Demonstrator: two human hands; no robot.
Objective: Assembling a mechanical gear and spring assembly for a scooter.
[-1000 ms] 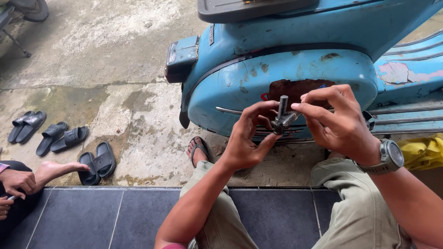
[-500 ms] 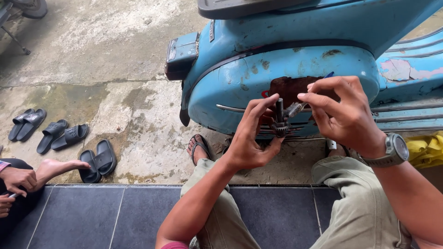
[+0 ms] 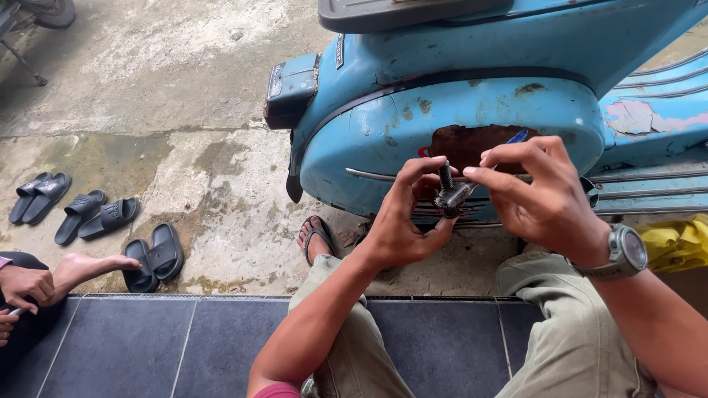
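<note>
Left hand (image 3: 402,221) pinches a dark threaded metal bolt (image 3: 448,188); right hand's (image 3: 542,195) fingertips apparently grip its end, near the blue rusted scooter (image 3: 457,81).

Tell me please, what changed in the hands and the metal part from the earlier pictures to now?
Little changed. Both hands shifted slightly: the left hand and the right hand rose a little and then came back down, keeping hold of the small threaded metal part between them. The part now stands more upright. The blue scooter, the black sandals and the other person's foot stayed in place.
</note>
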